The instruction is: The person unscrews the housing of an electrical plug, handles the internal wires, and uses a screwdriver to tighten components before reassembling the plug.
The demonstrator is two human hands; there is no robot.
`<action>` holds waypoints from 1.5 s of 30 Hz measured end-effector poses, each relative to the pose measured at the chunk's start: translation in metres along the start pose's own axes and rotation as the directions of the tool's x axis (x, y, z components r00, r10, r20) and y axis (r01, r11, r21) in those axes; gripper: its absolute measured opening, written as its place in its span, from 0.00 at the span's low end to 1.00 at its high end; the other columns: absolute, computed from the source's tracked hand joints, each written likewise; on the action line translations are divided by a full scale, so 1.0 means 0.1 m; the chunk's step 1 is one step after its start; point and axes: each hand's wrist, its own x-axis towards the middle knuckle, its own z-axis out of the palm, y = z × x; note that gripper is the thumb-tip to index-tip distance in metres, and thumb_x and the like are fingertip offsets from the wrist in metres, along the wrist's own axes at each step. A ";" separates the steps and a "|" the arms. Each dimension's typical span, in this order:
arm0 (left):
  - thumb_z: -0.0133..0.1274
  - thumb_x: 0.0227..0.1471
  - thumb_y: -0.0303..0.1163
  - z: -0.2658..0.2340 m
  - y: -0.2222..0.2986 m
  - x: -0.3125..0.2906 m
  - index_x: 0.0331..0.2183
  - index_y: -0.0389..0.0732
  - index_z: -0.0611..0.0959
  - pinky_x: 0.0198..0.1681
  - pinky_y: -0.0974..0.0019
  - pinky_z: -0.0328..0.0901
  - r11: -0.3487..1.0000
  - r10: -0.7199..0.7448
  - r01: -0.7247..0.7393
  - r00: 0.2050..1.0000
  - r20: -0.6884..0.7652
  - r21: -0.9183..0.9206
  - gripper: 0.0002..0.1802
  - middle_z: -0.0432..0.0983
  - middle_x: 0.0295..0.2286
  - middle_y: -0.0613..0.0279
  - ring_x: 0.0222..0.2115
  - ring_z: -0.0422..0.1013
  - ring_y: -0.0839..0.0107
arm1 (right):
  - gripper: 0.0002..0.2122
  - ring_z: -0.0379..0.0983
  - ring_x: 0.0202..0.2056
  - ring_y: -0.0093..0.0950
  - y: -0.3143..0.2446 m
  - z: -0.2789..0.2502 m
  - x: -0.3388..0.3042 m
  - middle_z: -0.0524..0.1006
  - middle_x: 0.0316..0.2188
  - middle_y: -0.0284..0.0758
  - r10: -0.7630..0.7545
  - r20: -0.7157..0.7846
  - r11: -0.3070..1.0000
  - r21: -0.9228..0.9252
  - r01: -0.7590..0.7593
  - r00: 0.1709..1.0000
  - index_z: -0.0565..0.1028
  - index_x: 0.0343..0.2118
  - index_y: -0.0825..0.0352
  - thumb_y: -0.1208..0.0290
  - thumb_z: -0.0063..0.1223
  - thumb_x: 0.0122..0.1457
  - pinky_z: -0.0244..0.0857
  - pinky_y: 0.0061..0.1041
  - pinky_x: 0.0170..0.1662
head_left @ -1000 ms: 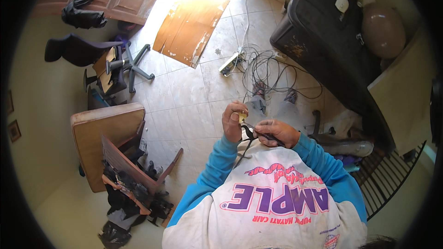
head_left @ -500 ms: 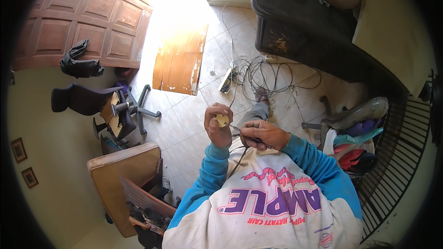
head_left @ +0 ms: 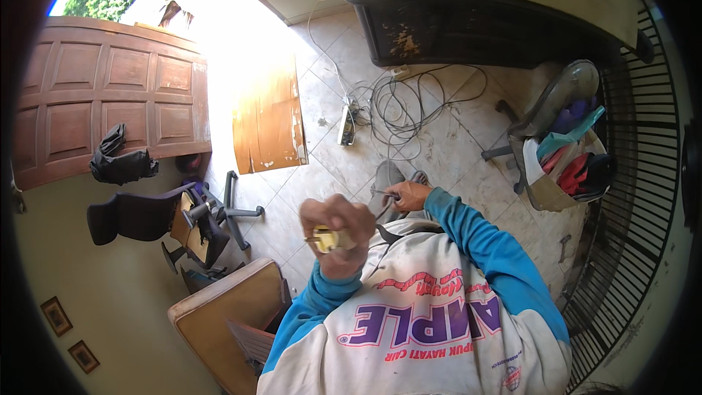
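Raised close in front of my chest, my left hand (head_left: 338, 235) has its fingers curled round a small pale-yellow rounded piece (head_left: 330, 239). A short dark bit juts from its left side; its exact kind is unclear. Lower and farther out, my right hand (head_left: 411, 196) is closed on a thin dark cable (head_left: 385, 205), which hangs in a bend toward my shirt. A narrow dark stub also pokes left from those fingers, too small to name. The two hands are apart.
Coiled black cable (head_left: 398, 113) lies on the tiles beyond my feet, beside a white power strip (head_left: 346, 126). A wooden board (head_left: 270, 121) lies near the bright doorway. An office chair (head_left: 139, 218) stands left, a filled bag (head_left: 567, 168) right, a black cabinet (head_left: 468, 33) ahead.
My left hand has come up and nearer with the yellow piece. My right hand has drawn away from it, farther out. The view has shifted, showing more of the doorway.
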 end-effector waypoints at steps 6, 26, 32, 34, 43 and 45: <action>0.42 0.63 0.39 -0.94 0.61 0.49 0.44 0.39 0.68 0.18 0.76 0.55 0.991 0.099 -0.118 0.963 -0.252 -0.064 0.14 0.63 0.28 0.62 0.21 0.60 0.74 | 0.13 0.77 0.32 0.35 1.40 0.20 -1.20 0.79 0.29 0.42 0.492 -0.600 0.836 0.123 -0.535 0.631 0.74 0.35 0.69 0.68 0.61 0.49 0.70 0.34 0.36; 0.54 0.55 0.39 -2.63 -0.94 -0.66 0.42 0.46 0.73 0.44 0.62 0.67 0.514 -0.857 0.718 0.451 -0.250 -0.469 0.14 0.73 0.38 0.60 0.43 0.70 0.66 | 0.18 0.72 0.24 0.32 1.16 2.99 -3.74 0.79 0.29 0.42 0.846 -0.079 -0.167 0.899 -0.404 -0.527 0.73 0.46 0.74 0.68 0.57 0.56 0.66 0.35 0.28; 0.58 0.52 0.31 -3.04 -1.41 -0.42 0.47 0.42 0.71 0.43 0.67 0.66 0.654 -0.756 0.610 0.516 -0.402 -0.447 0.21 0.75 0.43 0.61 0.42 0.70 0.70 | 0.13 0.77 0.32 0.35 2.13 2.06 -2.81 0.78 0.36 0.43 0.761 -0.596 0.287 0.664 -0.691 -0.256 0.73 0.44 0.71 0.75 0.53 0.55 0.71 0.31 0.35; 0.61 0.51 0.35 -3.07 -1.68 -0.38 0.45 0.41 0.70 0.41 0.67 0.65 0.657 -0.748 0.658 0.504 -0.432 -0.368 0.23 0.76 0.42 0.62 0.40 0.71 0.73 | 0.12 0.76 0.35 0.32 1.63 1.18 -1.82 0.78 0.36 0.41 0.688 -0.726 0.594 0.566 -0.572 -0.004 0.75 0.42 0.70 0.72 0.53 0.56 0.70 0.29 0.39; 0.65 0.46 0.45 -3.85 -3.24 -0.59 0.41 0.40 0.73 0.35 0.68 0.67 0.470 -0.812 0.842 0.295 -0.504 -0.264 0.27 0.74 0.35 0.66 0.35 0.71 0.74 | 0.17 0.73 0.45 0.26 1.24 -0.06 1.67 0.77 0.41 0.37 0.227 -0.685 0.970 0.222 -0.098 0.692 0.76 0.46 0.66 0.65 0.61 0.55 0.66 0.25 0.46; 0.66 0.43 0.48 -4.25 -3.59 -0.68 0.40 0.39 0.74 0.33 0.68 0.67 0.465 -0.801 0.849 0.282 -0.528 -0.252 0.29 0.75 0.34 0.65 0.37 0.71 0.74 | 0.18 0.75 0.41 0.30 1.80 0.03 2.11 0.78 0.38 0.38 0.309 -0.592 0.938 0.317 -0.137 0.745 0.76 0.45 0.66 0.63 0.62 0.53 0.67 0.27 0.43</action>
